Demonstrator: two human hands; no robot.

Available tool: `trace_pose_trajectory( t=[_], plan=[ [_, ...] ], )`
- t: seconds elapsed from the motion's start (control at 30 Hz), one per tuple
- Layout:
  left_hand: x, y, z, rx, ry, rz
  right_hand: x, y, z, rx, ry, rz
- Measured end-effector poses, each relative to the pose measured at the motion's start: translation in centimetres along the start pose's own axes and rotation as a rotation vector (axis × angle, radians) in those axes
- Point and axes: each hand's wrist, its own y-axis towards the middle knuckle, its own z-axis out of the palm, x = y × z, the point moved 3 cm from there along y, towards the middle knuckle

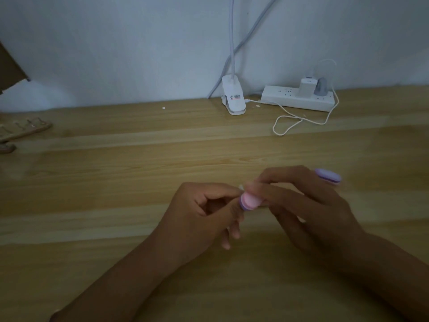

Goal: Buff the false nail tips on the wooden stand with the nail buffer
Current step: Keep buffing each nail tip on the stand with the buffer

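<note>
One broad table (116, 159) of pale, grained wood fills most of the view and runs back to a plain white wall. Both bare forearms reach in from the lower edge and the hands meet above the middle of the table. The left hand (202, 217) curls its fingers, with its grip closed on a small pale false nail tip (241, 187) pinched between thumb and forefinger; the tip is too small to tell more. The right hand (308, 205) has its grip clamped round a long pink-and-lilac nail buffer (251, 201), whose pink end lies against the tip and whose lilac far end shows beyond the knuckles.

At the back right lies a white power strip (299, 99), with a white charger block and a grey plug seated in its sockets and a thin white cable looping over the table. Just to its left stands a white lamp clip (233, 101). At the far left edge, well apart from the hands, lies the slatted wooden stand (25, 129), dim and blurred.
</note>
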Motion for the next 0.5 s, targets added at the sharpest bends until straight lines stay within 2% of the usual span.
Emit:
trace_pose_trajectory(
  t=[0.13,0.3,0.43,0.5],
  plan=[
    [0.4,0.0,-0.1,-0.081,0.065,0.005,-1.3,0.4,-0.3,0.050,-0.005,0.093],
    [0.2,-0.1,0.0,-0.073,0.058,0.021,0.4,0.2,0.3,0.067,0.044,-0.004],
    [0.3,0.0,0.0,-0.084,0.038,-0.022,-0.9,0.5,-0.4,0.079,0.000,0.080],
    [0.2,0.1,0.0,-0.081,0.004,-0.031,-0.1,0.0,0.2,0.083,0.072,0.094]
  ],
)
